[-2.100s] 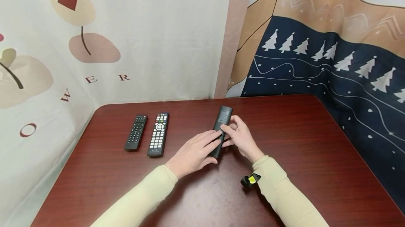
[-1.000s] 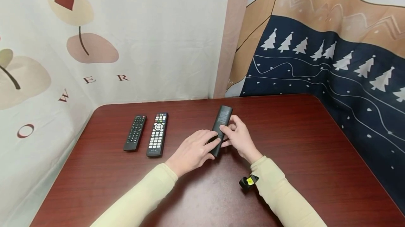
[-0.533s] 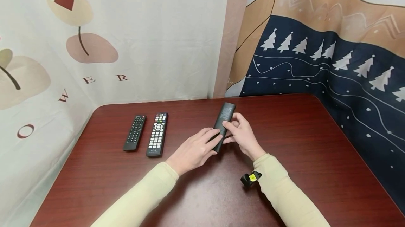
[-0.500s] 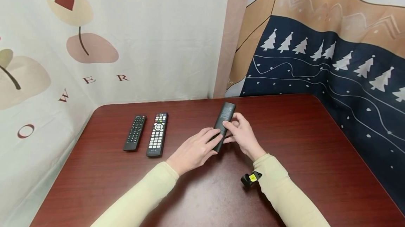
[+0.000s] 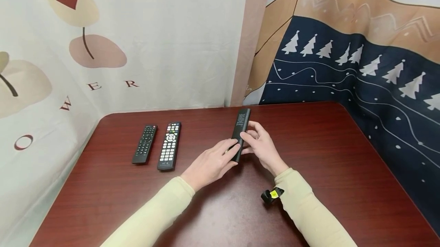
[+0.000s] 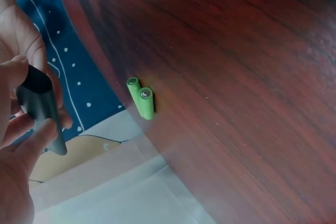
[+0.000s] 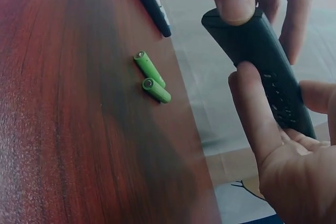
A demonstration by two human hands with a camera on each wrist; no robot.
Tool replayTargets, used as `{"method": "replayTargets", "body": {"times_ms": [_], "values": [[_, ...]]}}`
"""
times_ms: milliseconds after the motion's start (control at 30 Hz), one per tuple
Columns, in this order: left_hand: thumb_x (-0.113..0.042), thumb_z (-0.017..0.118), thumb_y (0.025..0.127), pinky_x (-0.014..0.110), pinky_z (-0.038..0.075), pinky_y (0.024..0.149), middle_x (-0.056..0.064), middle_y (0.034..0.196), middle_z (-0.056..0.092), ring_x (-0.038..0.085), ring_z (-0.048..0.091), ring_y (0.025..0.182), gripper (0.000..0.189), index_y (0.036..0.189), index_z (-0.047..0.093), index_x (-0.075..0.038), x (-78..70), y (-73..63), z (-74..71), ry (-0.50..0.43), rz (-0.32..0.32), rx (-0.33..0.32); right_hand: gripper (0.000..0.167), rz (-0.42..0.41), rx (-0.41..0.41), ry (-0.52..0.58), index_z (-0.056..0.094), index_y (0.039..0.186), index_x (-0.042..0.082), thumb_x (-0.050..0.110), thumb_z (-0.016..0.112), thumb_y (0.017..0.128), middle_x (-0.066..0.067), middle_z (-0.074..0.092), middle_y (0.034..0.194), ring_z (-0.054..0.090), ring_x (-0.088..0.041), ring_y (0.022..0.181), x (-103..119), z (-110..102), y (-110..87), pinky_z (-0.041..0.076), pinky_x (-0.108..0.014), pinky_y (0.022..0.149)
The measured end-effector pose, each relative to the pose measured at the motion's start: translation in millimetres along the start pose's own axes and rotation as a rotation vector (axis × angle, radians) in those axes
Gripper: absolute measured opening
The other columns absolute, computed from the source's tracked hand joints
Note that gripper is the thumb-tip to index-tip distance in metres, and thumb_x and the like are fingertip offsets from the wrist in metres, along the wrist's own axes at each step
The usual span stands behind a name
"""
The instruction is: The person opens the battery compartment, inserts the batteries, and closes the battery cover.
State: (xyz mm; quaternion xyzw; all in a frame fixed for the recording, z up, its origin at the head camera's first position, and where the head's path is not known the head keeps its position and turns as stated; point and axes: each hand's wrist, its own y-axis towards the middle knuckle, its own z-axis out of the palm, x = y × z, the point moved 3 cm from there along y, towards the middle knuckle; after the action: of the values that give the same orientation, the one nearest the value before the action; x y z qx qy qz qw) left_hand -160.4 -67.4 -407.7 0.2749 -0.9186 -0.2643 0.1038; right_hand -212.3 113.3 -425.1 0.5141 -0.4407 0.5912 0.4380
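A black remote control (image 5: 241, 121) is held back side up over the far middle of the table, printed label toward its far end. My right hand (image 5: 262, 148) grips it from the right, thumb on the back and fingers under the edge. Around its near end, my left hand (image 5: 211, 165) holds on with fingers over the back and thumb at the end. The right wrist view shows rows of buttons on the underside of the remote. Two green batteries, one (image 7: 150, 70) beside the other (image 7: 157, 92), lie on the table below; the left hand mostly hides them from the head view.
To the left lie a small black remote (image 5: 144, 144) and a larger one with white buttons (image 5: 169, 145), both face up. Curtains (image 5: 178, 40) hang along the far edge of the brown table (image 5: 326, 155). A black wrist camera (image 5: 269, 195) sits at the right cuff.
The remote has risen slightly toward the far edge and rolled on its long axis, looking narrower now. Both hands keep their hold; the left has shifted a little with it.
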Motion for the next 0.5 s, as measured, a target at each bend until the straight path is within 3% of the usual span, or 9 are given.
{"method": "replayTargets", "body": {"times_ms": [267,500], "values": [[-0.019,0.082,0.09,0.029,0.053,0.102,0.017,0.133,0.062,0.026,0.062,0.123,0.05,0.132,0.063,0.001,0.5,1.2,0.0,0.016,-0.006,-0.026,0.056,-0.038,0.036,0.017,0.033,0.158,0.008,0.011,0.055,0.106,-0.025,0.059,0.132,0.071,-0.012,0.089,2.9,2.5,-1.2,0.061,-0.03,0.079],[-0.02,0.081,0.091,0.03,0.053,0.102,0.017,0.134,0.062,0.026,0.062,0.123,0.051,0.134,0.061,0.0,-0.3,2.1,-0.9,-0.026,-0.045,-0.038,0.058,-0.038,0.064,0.127,0.029,0.159,0.01,0.006,0.052,0.106,-0.019,0.055,0.129,0.07,-0.015,0.093,2.3,5.9,-1.2,0.062,-0.034,0.079]]}}
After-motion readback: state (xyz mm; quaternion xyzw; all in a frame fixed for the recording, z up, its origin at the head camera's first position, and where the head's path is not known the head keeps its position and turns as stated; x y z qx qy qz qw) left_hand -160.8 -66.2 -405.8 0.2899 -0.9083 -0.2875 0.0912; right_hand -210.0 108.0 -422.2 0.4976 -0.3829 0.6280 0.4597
